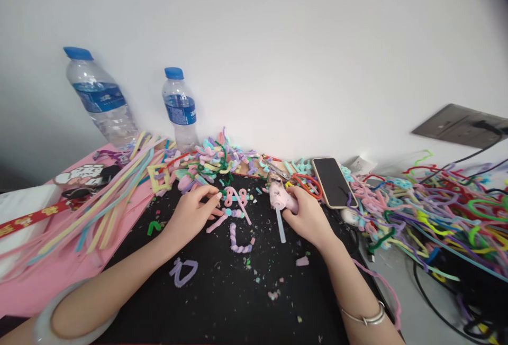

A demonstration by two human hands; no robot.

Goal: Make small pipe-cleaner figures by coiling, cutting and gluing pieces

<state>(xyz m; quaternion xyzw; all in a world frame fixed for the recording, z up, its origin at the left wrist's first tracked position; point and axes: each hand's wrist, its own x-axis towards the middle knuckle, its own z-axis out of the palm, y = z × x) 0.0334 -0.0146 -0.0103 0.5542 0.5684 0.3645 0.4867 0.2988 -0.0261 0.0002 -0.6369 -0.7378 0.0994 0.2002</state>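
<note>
My right hand [305, 212] is wrapped round a pink hot glue gun [280, 197], whose translucent glue stick [281, 226] sticks out of the back toward me. With thumb and fingers closed, my left hand [196, 210] pinches at the left edge of a pink and blue pipe-cleaner bow [237, 197]; the exact grip is partly hidden. Just below the bow lies a small pipe-cleaner piece [228, 215] in pink, lilac and teal. A twisted lilac and pink curve [238, 242] rests on the black mat [222, 302] between my hands, apart from both.
Tangled pipe cleaners [432, 212] cover the right side, near a phone [334, 182]. Long straight pipe cleaners [115, 197] lie at left. Two water bottles [180, 107] stand by the wall. A purple loop [184, 272] and scraps dot the mat. Scissors [278, 170] lie behind the glue gun.
</note>
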